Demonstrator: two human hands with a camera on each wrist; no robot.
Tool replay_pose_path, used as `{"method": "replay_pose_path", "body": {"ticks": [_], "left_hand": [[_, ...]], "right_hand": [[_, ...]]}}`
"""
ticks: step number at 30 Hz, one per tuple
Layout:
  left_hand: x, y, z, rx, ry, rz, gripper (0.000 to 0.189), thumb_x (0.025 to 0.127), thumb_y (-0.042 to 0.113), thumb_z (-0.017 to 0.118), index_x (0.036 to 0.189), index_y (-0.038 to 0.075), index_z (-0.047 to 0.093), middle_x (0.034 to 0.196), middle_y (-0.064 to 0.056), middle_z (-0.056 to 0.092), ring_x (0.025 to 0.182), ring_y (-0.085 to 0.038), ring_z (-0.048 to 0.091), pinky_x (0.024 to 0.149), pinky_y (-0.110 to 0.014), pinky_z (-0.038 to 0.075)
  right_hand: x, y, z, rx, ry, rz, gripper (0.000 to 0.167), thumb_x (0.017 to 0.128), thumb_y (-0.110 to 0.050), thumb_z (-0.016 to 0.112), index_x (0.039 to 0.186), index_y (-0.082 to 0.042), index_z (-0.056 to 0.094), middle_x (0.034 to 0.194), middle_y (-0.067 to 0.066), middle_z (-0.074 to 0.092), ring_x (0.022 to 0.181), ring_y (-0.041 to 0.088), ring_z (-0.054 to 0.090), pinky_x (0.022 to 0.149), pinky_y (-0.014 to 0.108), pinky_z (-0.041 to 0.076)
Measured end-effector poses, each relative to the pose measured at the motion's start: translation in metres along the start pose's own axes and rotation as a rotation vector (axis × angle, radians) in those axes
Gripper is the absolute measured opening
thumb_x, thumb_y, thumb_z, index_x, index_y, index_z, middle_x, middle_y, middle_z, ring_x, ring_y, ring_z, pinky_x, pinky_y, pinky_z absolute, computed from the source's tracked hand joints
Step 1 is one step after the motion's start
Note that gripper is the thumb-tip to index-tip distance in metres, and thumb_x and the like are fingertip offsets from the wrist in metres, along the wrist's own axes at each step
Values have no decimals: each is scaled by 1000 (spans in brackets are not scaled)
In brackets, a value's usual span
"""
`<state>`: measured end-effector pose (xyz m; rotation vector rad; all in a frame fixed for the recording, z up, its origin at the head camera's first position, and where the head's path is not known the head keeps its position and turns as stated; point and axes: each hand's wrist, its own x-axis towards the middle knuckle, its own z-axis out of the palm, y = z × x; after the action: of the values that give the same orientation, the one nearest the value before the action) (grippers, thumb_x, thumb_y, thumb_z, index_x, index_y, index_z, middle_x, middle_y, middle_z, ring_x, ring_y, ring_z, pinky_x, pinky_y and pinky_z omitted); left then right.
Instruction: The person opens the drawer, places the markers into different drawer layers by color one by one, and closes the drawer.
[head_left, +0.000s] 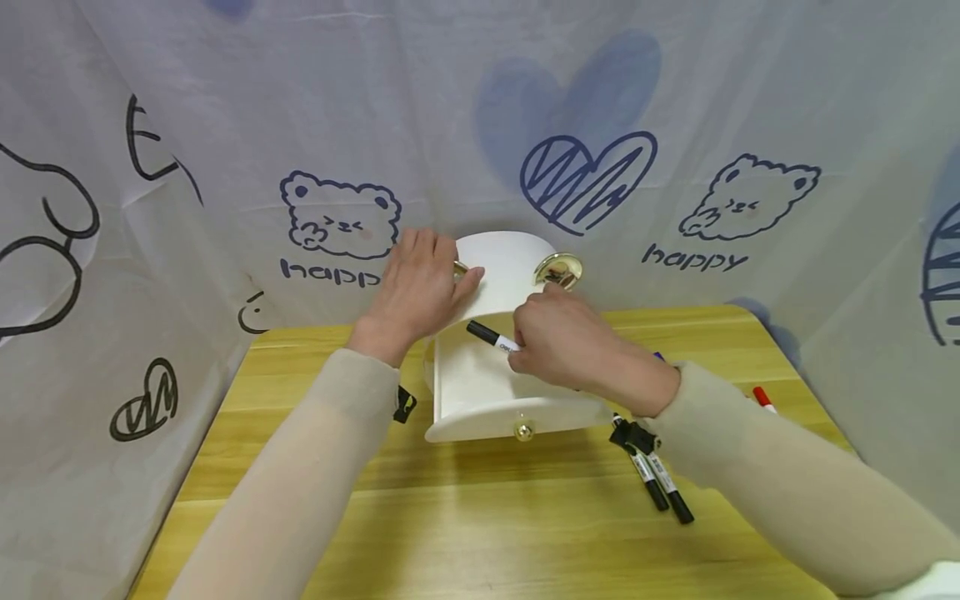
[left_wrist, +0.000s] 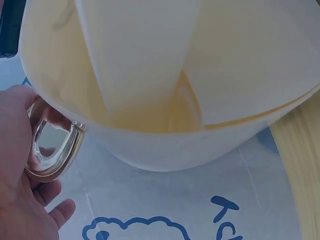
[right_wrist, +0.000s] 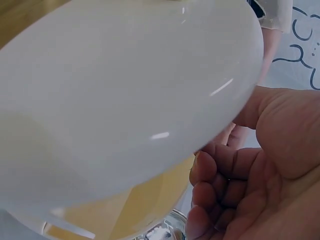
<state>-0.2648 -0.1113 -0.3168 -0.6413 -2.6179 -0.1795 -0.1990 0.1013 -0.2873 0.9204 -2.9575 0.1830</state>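
Observation:
A white rounded box with two gold rings on top stands near the table's back edge, its drawer pulled out. My left hand holds the box's left gold ring, thumb on the near side. Over the drawer, the curled fingers of my right hand hold a black-capped white marker, its capped end pointing left. The right gold ring stands just beyond that hand. In the right wrist view the drawer front covers much of the scene, and the marker cannot be made out clearly.
On the wooden table, right of the drawer, lie black-capped markers beside a black strap-like piece. Farther right is a red-capped marker. A black object lies left of the box. Printed cloth hangs behind.

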Motion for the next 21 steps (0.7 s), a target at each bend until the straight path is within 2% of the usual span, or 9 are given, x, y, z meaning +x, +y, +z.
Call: {"method": "replay_pose_path", "body": {"ticks": [4,11,15,21], "left_hand": [[1,0,0,3,3,-1,43,108,46,55,100,4,49,99,-13,46,100,-33,40,93,-46,35],[-1,-5,4,2,82,68,39,111,38,52,94,4,44,90,-11,39,92,-33,38,88,-46,34],[-1,-4,4,6,76,77,39,111,37,52,93,4,42,89,-10,36,90,-32,36,88,-46,33],[0,-3,3,-10,49,55,39,111,37,52,93,4,41,90,-11,36,92,-32,36,89,-47,33]], "right_hand": [[1,-2,-1,-6,-26,9,39,83,-21,79,52,-19,56,57,-5,55,80,27,55,74,39,43],[6,-5,0,-28,-82,38,43,83,-19,77,51,-18,48,54,-4,45,78,27,55,73,38,42],[9,-6,0,-35,-111,72,40,84,-20,77,55,-18,51,60,-1,52,80,28,56,70,39,44],[10,-10,1,-45,-127,116,33,85,-23,79,61,-16,57,72,2,63,82,28,57,71,41,46]]}}
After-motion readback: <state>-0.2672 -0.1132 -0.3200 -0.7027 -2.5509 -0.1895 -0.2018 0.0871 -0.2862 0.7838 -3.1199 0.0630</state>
